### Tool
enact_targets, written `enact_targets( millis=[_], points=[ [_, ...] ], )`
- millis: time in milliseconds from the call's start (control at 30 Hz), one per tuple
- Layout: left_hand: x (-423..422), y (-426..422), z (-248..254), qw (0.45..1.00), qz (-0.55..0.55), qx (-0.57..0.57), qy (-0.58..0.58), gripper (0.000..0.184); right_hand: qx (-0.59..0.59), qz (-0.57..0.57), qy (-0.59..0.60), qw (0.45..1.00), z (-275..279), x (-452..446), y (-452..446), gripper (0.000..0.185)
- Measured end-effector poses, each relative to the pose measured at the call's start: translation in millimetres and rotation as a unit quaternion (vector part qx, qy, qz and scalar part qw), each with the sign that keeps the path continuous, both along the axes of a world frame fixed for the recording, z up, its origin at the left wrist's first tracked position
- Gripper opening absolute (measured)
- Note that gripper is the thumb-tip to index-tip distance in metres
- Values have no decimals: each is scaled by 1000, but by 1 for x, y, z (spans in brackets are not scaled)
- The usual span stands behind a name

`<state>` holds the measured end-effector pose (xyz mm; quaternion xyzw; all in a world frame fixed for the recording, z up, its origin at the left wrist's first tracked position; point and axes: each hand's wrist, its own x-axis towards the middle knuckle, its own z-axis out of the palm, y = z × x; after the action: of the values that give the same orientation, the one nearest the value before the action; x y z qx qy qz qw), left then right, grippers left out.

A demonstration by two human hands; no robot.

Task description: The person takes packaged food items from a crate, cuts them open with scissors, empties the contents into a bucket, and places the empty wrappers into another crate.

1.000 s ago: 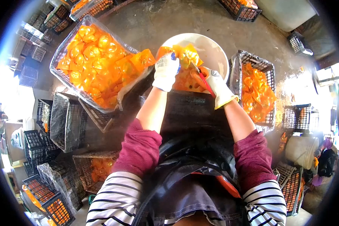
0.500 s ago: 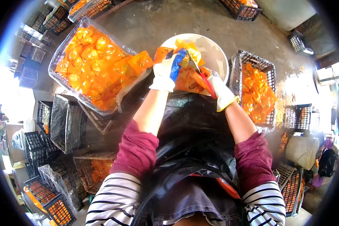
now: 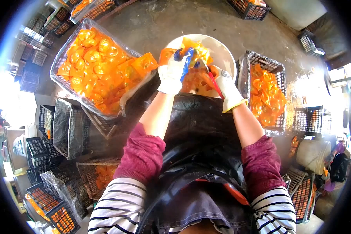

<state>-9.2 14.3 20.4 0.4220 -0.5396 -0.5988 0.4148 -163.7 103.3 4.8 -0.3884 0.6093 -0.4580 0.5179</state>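
Observation:
My left hand, in a white glove with blue on the fingers, is closed on an orange plastic packet over a round white tub. In my gloved right hand is a pair of red-handled scissors, its grey blades pointing up toward the left hand and partly hidden. Yellow-orange pieces show just beyond the fingers. More orange material lies in the tub below both hands. A black apron covers my front.
On the left stands a plastic-lined crate heaped with shiny orange packets. A black crate of flatter orange pieces is close on the right. Stacked crates stand farther left, and a pale bucket at the right.
The scissors have shifted slightly down and turned more upright, with less blade showing. My left hand has rolled a little and moved slightly right. The crates have stayed put.

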Motion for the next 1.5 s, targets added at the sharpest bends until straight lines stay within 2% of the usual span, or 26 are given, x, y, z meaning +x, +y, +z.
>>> enact_targets(
  millis=[67,100,167,267,333,367,400,467,500,533,567,600,700,733,800,867,933,967,1000,1067,1133,1200,1233,1300,1367,1500],
  points=[
    [0,-12,-6,999,18,-14,-38,34,-8,-5,-9,1000,16,2,4,34],
    [4,-39,-50,995,3,-93,30,32,-29,-24,-41,998,14,2,4,34],
    [13,-51,-69,986,24,-160,47,30,-70,-59,-106,990,8,-2,6,34],
    [27,-58,-70,993,67,-101,7,37,-32,8,-69,997,35,-6,18,37],
    [24,-39,-47,986,94,15,137,45,-46,48,-96,993,48,-6,22,37],
    [17,-31,-35,982,72,23,174,61,-63,66,-132,987,45,-10,21,36],
    [16,-31,-40,994,38,-77,70,66,-79,83,-167,979,44,-14,22,36],
    [14,-36,-51,952,-30,-273,-136,77,-100,119,-264,952,77,-6,26,35],
    [10,-28,-48,951,-45,-291,-93,78,-92,112,-310,940,88,0,26,34],
    [11,-19,-31,947,-82,-291,-109,75,-83,106,-356,925,99,7,26,33],
    [14,-12,-13,941,-118,-291,-125,72,-116,80,-232,962,111,17,30,30],
    [17,-8,-3,934,-154,-289,-142,69,-121,89,-196,969,120,21,28,32],
    [9,-11,-23,962,-195,-157,-107,58,-107,124,-116,980,144,25,24,34],
    [16,-6,-7,914,-193,-238,-267,59,-141,128,-59,980,145,25,24,35],
    [8,-23,-41,920,-107,-295,-234,60,-197,108,-31,974,150,23,24,39],
    [5,-26,-52,911,-38,-335,-236,60,-135,41,-111,984,148,13,21,50],
    [7,-18,-38,892,11,-359,-274,59,-156,33,-134,978,156,11,23,52],
    [7,-17,-29,946,-54,-224,-229,57,-218,27,-75,973,156,14,26,51],
    [8,-16,-19,973,-120,-83,-178,56,-209,5,-81,975,159,14,28,50],
    [13,-15,-16,973,-201,78,-80,53,-190,-40,-94,976,173,14,32,49],
    [19,-11,-10,965,-238,109,8,51,-187,-70,-113,973,175,5,36,48],
    [16,2,4,968,-232,87,47,39,-196,-87,-139,967,167,-16,41,46],
    [16,-4,-11,966,-249,-63,-37,40,-200,-81,-156,964,166,-21,45,45],
    [17,-5,-9,956,-251,-121,-90,39,-229,-114,-163,953,166,-17,50,45],
    [16,0,2,972,-226,63,-31,35,-246,-147,-158,945,170,-13,54,45],
    [14,-16,-35,973,-228,31,24,32,-232,-216,-118,941,165,-50,76,44]
  ],
)
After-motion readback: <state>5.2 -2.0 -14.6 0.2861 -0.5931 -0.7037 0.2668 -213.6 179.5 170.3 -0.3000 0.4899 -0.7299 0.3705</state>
